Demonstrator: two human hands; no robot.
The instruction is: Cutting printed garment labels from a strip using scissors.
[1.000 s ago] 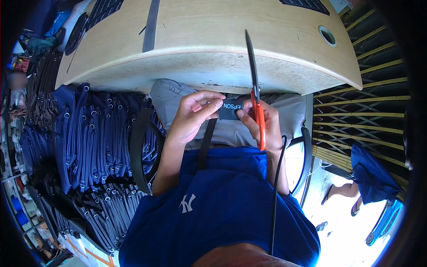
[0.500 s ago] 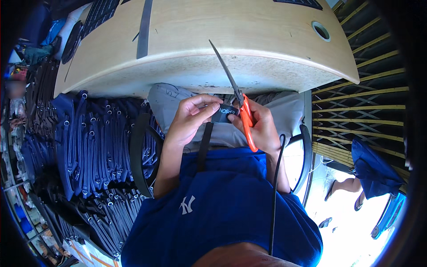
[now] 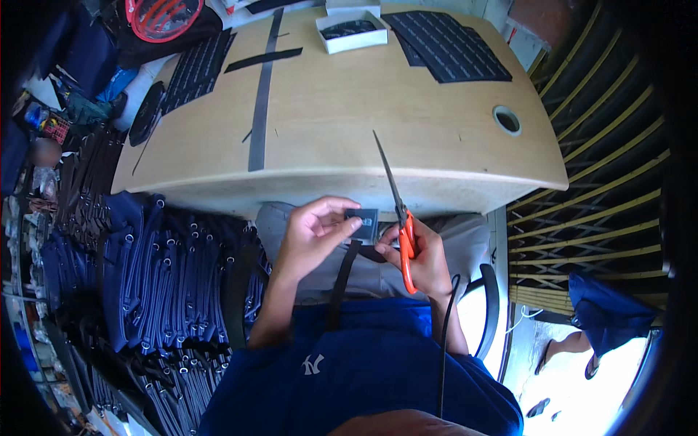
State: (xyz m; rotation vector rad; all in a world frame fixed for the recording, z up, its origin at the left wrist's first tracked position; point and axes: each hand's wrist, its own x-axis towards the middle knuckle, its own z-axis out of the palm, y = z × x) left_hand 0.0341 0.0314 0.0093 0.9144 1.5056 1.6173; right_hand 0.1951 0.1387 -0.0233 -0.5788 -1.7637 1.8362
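My left hand (image 3: 311,238) pinches a small dark label piece (image 3: 366,231) with light print between thumb and fingers, above my lap. In my right hand (image 3: 427,265) is a pair of scissors with orange handles (image 3: 407,254). Their long blades look closed and point away toward the table edge. The right thumb and fingertip are at the lower right of the label; whether they also grip it I cannot tell. A dark strap (image 3: 342,285) hangs just below the label, over my lap.
On the wooden table (image 3: 349,123) ahead are printed dark sheets (image 3: 451,47), a white open box (image 3: 352,33) and a long grey strip (image 3: 265,102). Several navy straps with metal rings (image 3: 171,276) hang at left. A folding metal gate (image 3: 589,218) stands at right.
The view has tilted up, so more of the table shows. The label has turned in my left hand, and the right fingers have shifted to its lower edge with the scissors still held.
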